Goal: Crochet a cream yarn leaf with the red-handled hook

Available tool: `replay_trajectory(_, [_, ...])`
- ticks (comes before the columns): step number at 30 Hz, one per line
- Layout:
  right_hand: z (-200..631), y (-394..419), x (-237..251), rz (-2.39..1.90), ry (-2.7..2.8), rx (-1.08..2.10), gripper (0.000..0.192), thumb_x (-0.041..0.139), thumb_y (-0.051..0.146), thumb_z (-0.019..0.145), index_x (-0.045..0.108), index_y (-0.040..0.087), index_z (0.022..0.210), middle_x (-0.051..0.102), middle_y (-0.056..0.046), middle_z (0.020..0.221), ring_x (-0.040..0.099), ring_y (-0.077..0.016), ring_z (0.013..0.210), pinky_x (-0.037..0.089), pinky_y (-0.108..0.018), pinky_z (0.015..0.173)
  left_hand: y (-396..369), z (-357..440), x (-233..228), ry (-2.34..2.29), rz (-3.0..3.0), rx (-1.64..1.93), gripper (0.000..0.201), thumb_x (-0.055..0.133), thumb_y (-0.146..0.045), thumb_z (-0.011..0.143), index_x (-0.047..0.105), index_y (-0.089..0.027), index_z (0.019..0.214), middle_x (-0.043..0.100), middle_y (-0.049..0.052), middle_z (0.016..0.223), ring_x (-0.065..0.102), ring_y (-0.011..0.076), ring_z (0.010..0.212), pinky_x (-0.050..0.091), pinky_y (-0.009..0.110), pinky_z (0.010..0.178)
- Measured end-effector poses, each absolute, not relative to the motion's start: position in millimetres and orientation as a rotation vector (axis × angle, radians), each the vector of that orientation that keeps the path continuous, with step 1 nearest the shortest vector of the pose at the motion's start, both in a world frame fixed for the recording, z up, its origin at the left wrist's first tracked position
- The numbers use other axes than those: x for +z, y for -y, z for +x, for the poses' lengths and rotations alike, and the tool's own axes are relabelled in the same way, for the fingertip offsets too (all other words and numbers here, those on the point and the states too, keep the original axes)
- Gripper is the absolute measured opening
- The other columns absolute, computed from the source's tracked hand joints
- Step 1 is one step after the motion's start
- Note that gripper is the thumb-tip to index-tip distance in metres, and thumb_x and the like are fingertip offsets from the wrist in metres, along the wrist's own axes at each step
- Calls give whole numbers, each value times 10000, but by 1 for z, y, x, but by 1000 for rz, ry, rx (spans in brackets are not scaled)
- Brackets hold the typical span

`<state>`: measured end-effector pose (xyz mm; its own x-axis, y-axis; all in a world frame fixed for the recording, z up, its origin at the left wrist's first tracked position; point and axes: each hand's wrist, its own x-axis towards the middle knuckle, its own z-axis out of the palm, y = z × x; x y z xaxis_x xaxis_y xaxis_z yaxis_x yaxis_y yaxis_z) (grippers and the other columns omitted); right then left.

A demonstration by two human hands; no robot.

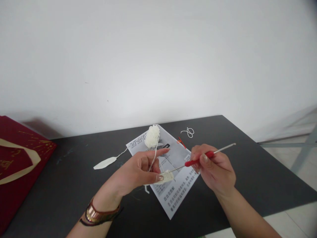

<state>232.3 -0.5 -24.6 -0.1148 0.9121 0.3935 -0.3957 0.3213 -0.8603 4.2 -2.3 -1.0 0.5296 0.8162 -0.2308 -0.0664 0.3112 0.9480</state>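
Cream-white yarn runs through everything here. The left hand [138, 172] hovers above the near part of the printed sheet [173, 185], its thumb and fingers [158, 178] pinched on a small crocheted piece [166, 177], with the forefinger stretched out over the sheet and a strand of yarn [155, 152] draped across it. That strand climbs away to a loose yarn ball [152, 136] sitting on the far corner of the sheet. The right hand [214, 168] is over the right edge of the sheet, its fingers closed round the red grip of a crochet hook [198, 162]; the metal shaft points left, its tip at the crocheted piece, while the bare metal tail sticks out to the right past the hand. The two hands stay apart, joined only by hook and piece.

The sheet lies at an angle on a dark bench [74, 175] and bears printed characters and pictures too small to read. Left of the sheet, a flat, leaf-shaped white piece [105, 163] rests on the bench with a thin thread trailing toward the sheet. Beyond the sheet's far right corner lies a short looped scrap of white yarn [189, 132], and just beside that corner is a small red-orange item [180, 142] I cannot make out. Well left of the sheet a red bag [17, 165] with gold print and a pale handle stands at the bench's end. A metal bangle [95, 215] circles the left wrist.
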Motion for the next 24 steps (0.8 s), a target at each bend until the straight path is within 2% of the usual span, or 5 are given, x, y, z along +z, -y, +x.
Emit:
replay_trajectory(5, [225,-7,-25,-726,908,1537,195,693,323,795,692,146,714,608,6,509,448,-64,355,334,-161,315,4,11,-1,-961,1218,784,425,718,-133,709,691,-224,1123,564,-3,676,502,137,605,363,265,578])
replay_trajectory(8, [219,-10,-29,-787,776,1682,211,731,340,758,691,137,719,618,18,496,486,-59,341,406,-145,315,4,17,-1,-1023,1278,896,364,709,-149,721,704,-207,1080,561,0,689,516,150,639,388,282,617])
replay_trajectory(13, [211,-9,-34,-783,716,1713,218,753,344,746,698,132,743,637,26,523,545,-56,389,498,-144,393,7,20,-1,-1062,1480,1014,507,671,-150,761,598,-241,1254,579,1,810,507,151,744,418,291,715])
replay_trajectory(16, [209,-9,-34,-772,698,1717,209,754,329,748,704,127,740,643,24,526,557,-56,399,504,-140,403,9,22,-3,-1119,1557,1097,476,660,-154,779,606,-256,1240,624,15,881,534,167,825,423,293,761])
replay_trajectory(24, [207,-7,-37,-793,604,1772,190,786,296,713,721,123,758,677,5,548,586,-62,419,517,-138,429,9,31,-7,-1268,1495,1127,454,676,-187,765,621,-206,1216,567,-20,690,556,179,713,435,338,794])
